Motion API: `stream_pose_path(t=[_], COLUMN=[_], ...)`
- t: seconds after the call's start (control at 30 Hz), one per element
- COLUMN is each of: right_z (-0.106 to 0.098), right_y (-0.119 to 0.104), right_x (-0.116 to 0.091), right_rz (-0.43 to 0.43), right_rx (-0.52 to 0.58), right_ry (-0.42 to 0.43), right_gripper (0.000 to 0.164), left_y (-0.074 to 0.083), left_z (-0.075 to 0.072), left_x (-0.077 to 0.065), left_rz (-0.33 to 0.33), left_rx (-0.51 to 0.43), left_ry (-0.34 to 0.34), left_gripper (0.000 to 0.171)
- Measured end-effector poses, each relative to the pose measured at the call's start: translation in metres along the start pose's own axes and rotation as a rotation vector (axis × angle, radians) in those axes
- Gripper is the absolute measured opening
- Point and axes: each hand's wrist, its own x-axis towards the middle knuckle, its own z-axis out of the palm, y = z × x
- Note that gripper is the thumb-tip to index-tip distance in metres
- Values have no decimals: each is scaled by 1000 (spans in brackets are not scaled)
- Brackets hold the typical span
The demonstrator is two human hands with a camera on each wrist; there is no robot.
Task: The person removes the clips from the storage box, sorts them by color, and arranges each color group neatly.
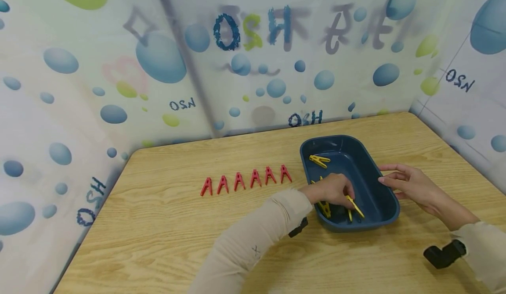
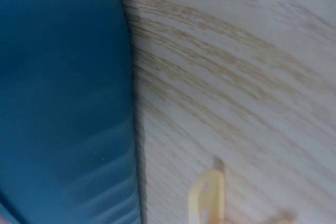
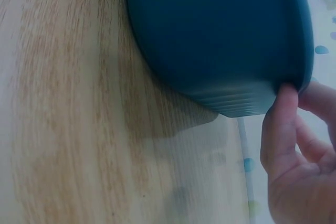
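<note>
A dark blue plastic tub stands on the table with several yellow clothespins in it. Inside it, my left hand reaches down with curled fingers and pinches a yellow clothespin; the fingertips are partly hidden. Another yellow clothespin lies at the tub's far end, and more lie beside and below the left hand. At the tub's right side, my right hand grips the rim between thumb and fingers. In the right wrist view, the thumb presses the tub's outer wall just under the rim.
Left of the tub, several red clothespins stand in a slanting row on the wooden table. A patterned curtain hangs behind the table. The left wrist view shows the tub's outer wall and a blurred pale yellow piece.
</note>
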Motion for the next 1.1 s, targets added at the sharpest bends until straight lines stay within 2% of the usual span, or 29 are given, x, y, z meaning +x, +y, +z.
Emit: stream_pose_path(t=[0.23, 0.43, 0.7, 1.1], right_z=[0, 0, 1, 2], right_y=[0, 0, 0, 0], right_x=[1, 1, 1, 2], right_rz=[4, 16, 20, 28], right_rx=[-22, -33, -27, -41], right_ry=[0, -1, -3, 2], right_gripper=[51, 57, 57, 60], left_y=[0, 1, 0, -5], left_z=[0, -1, -4, -15], left_x=[1, 2, 0, -22], left_rz=[37, 23, 12, 130], left_rx=[-27, -65, -215, -289], left_ry=[14, 10, 25, 102], left_gripper=[17, 18, 14, 17])
